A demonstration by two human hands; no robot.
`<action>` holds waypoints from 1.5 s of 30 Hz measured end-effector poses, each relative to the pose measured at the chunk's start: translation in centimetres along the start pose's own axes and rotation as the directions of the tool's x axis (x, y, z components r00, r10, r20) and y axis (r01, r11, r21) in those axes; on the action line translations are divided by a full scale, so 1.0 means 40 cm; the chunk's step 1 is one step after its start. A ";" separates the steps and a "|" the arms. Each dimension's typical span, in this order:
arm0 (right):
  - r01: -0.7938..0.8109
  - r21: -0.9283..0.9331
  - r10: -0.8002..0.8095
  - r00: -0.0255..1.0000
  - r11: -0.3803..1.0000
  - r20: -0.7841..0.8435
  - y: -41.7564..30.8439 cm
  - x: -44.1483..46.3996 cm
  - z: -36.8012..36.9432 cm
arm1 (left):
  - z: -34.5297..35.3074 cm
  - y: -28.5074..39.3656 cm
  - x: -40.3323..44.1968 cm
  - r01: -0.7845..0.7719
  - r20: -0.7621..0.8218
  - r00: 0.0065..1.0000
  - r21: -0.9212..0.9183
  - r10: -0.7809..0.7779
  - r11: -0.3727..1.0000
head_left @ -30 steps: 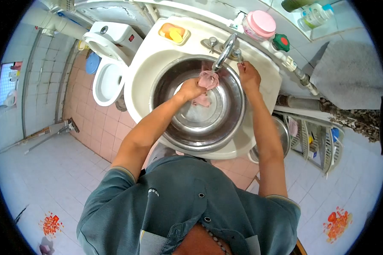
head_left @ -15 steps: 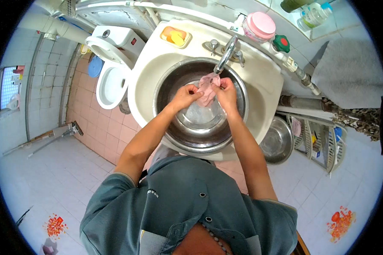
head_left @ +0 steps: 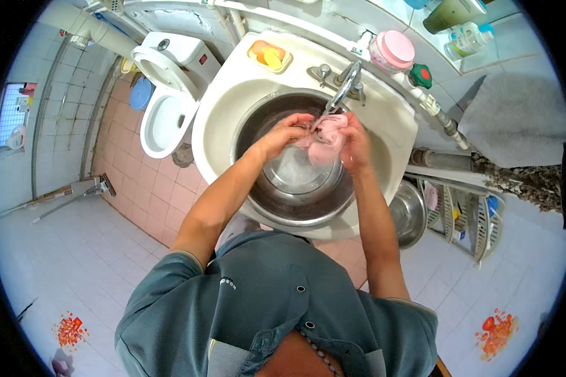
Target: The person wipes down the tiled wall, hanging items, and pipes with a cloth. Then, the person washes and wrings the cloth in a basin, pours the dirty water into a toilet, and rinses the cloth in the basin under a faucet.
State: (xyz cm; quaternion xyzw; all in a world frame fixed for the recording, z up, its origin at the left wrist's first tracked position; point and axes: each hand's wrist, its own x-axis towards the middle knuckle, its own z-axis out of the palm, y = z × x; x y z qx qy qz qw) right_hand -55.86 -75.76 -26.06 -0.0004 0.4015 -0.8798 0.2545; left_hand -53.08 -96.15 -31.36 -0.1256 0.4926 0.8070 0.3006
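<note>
A wet pink cloth is bunched up under the tap spout, above a steel basin. My right hand is closed on the cloth's right side. At its left edge, the fingers of my left hand pinch a fold of it. The chrome tap arches over the cloth, and a thin stream seems to fall from it onto the fabric. Water lies in the bottom of the basin, which sits inside the cream sink.
A soap dish with yellow soap stands on the sink's back left corner. A pink jar is behind the tap. Left is a toilet with its lid up. Another steel bowl and a grey rack are at right.
Both hands have moved slightly right with the cloth, and my right hand has turned. The cloth is now gathered more tightly and sits further right under the tap. The view has shifted a little.
</note>
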 end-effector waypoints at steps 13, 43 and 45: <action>-0.163 -0.768 -0.021 0.974 0.620 -0.225 0.066 0.026 -0.137 | -0.075 -0.038 0.009 -0.183 -0.204 0.960 0.069 0.193 0.981; -0.325 -0.922 -0.382 0.895 -0.210 -0.229 -0.044 0.201 -0.198 | 0.005 -0.010 0.108 -0.031 -0.080 0.995 0.360 0.064 0.932; -0.273 -0.938 -0.362 0.914 -0.215 -0.183 -0.042 0.200 -0.219 | -0.003 -0.030 0.124 -0.035 -0.106 0.990 0.444 0.092 0.895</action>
